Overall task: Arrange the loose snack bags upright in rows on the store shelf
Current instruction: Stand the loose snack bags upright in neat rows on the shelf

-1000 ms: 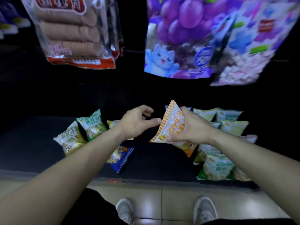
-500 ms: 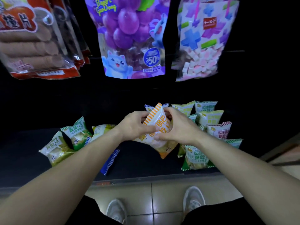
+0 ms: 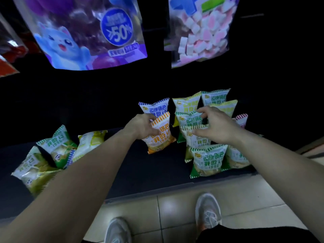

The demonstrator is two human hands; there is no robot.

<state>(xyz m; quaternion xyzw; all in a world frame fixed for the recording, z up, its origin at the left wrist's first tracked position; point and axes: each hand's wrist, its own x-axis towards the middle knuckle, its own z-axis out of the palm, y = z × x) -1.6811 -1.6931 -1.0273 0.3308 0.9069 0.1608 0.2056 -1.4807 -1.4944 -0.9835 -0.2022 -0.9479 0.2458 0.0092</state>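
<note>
The right hand (image 3: 215, 127) has let go of the orange bag (image 3: 163, 137) and moved off to 3 o'clock. Its fingers are spread out and hold nothing, above the green bags (image 3: 206, 160) that stand in rows. The left hand (image 3: 142, 127) holds the orange bag by its 9 o'clock side. This bag stands up on the shelf (image 3: 140, 171), with a blue bag (image 3: 154, 106) right behind it at 12 o'clock. The loose bags (image 3: 56, 146) lie far off at 9 o'clock.
</note>
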